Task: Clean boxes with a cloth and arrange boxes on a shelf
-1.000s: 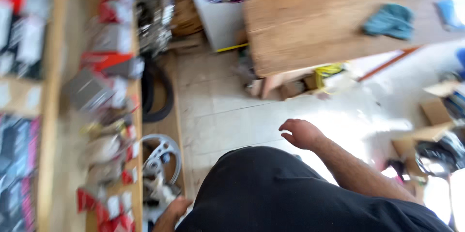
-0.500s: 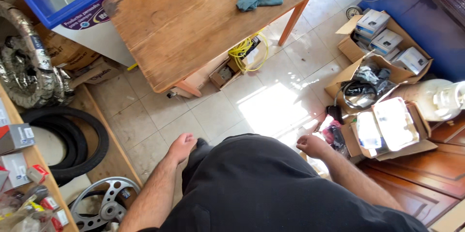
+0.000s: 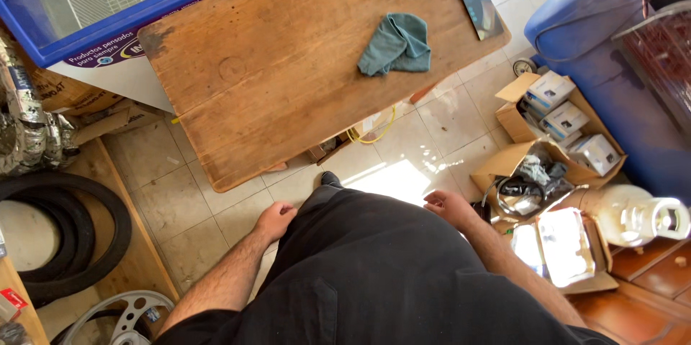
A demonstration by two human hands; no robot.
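Both hands hang empty beside the hips: left hand (image 3: pixel 275 220) loosely curled, right hand (image 3: pixel 448 207) fingers apparently relaxed together. The green cloth (image 3: pixel 396 44) lies ahead near the table's (image 3: pixel 237 93) far right corner, nearer the right hand.

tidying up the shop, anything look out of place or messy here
A teal cloth lies crumpled on the wooden table. Open cardboard boxes sit on the floor with flaps splayed, one holding tangled cables. Both hands, left hand and right hand, hang empty.
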